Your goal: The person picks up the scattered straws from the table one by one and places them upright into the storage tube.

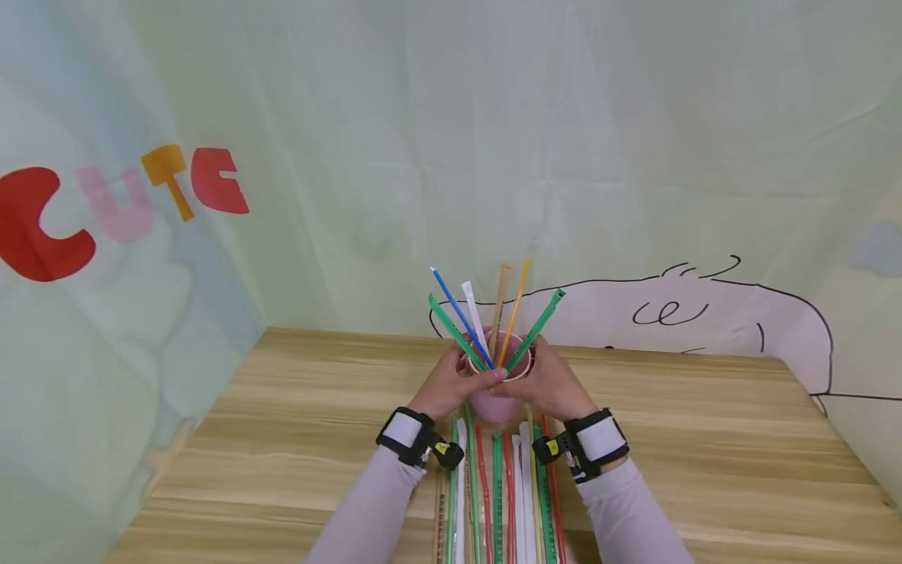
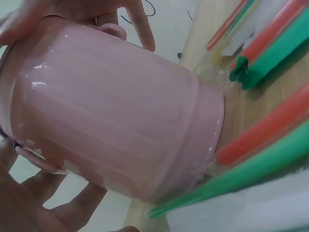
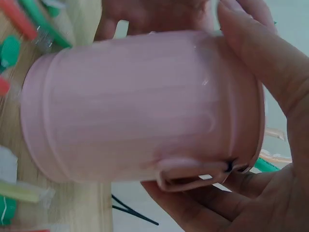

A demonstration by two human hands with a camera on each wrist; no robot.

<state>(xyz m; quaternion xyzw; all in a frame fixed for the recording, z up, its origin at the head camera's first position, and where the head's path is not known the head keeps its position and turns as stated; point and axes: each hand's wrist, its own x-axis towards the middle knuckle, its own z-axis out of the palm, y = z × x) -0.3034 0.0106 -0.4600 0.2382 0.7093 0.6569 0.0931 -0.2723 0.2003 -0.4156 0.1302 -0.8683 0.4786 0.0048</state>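
A pink ribbed cup point(image 1: 496, 409) with small side handles, shaped like a little bin, is between my two hands. My left hand point(image 1: 451, 385) grips it on the left near the rim, thumb at the front. From the other side my right hand point(image 1: 554, 384) holds it the same way, and the thumbs come close together. Wrapped straws lean out of the cup: a blue one point(image 1: 456, 306), a white one point(image 1: 473, 304), a brown one point(image 1: 499, 294), an orange one point(image 1: 522, 286) and green ones point(image 1: 541, 323). Whether the cup's base touches the table cannot be told.
A row of several wrapped straws point(image 1: 497, 493) in green, white, red, yellow and brown lies on the wooden table point(image 1: 310, 439) between my forearms. Behind the table hangs a printed cloth backdrop point(image 1: 493, 141), also along the left side.
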